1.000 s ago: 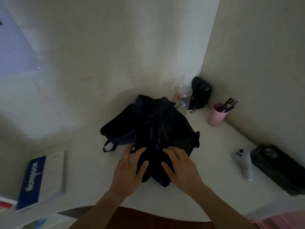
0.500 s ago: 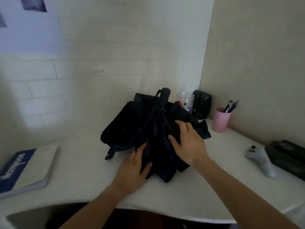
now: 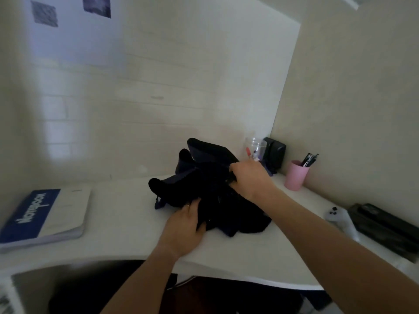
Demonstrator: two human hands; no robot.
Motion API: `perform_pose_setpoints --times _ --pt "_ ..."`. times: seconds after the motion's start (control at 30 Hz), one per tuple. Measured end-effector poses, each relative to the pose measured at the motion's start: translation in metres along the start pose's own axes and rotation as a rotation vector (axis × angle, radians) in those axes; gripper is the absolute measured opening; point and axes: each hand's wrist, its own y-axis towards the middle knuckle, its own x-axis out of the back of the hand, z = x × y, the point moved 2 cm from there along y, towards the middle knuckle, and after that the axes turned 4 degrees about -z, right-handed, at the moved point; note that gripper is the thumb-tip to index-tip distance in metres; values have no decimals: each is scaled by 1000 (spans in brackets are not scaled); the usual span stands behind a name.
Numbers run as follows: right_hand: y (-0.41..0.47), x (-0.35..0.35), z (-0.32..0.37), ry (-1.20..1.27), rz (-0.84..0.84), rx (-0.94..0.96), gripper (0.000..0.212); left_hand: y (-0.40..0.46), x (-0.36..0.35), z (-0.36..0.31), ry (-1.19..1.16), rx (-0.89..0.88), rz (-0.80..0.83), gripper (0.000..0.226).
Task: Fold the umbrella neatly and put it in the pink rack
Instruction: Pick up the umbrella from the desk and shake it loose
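A dark navy umbrella (image 3: pixel 204 184), collapsed and with its fabric loose and bunched, lies on the white desk (image 3: pixel 118 223) near the back corner. My left hand (image 3: pixel 183 225) grips the near left side of the fabric, fingers tucked under a fold. My right hand (image 3: pixel 251 177) reaches over the far right part and closes on the fabric there. The umbrella's handle is hidden under the cloth and my right hand. A short strap end (image 3: pixel 158 202) sticks out at the left. No pink rack shows in this view.
A blue-and-white notebook (image 3: pixel 45 218) lies at the left. A pink cup with pens (image 3: pixel 295 175), a clear jar (image 3: pixel 255 148) and a black device (image 3: pixel 275 152) stand in the corner. A white controller (image 3: pixel 340 219) and a black case (image 3: pixel 385 230) lie at the right.
My right hand has moved from the near side of the fabric up and back to the far right part. The fabric has bunched up over the handle. My view has tilted upward.
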Motion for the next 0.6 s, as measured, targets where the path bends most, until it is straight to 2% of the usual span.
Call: perform_pose_setpoints --times 0.13,0.2,0.3,0.4,0.5,0.6 --pt "-42 -25 -12 -45 200 -154 25 -3 3 -4 128 -55 -141 53" --pt "-67 -39 -11 -7 230 -254 31 -8 11 -9 186 -115 -231 54" --pt "-92 -46 -10 81 151 -347 37 -19 28 -24 182 -236 -330 58" --pt "-104 -34 -13 241 -12 -439 27 -24 53 -45 61 -233 -385 56" --pt "-113 -14 -18 648 -311 -672 30 -14 94 -73 -93 -219 -492 61" --pt "-103 11 -23 1338 -542 -866 32 5 140 -105 -124 -288 -584 66"
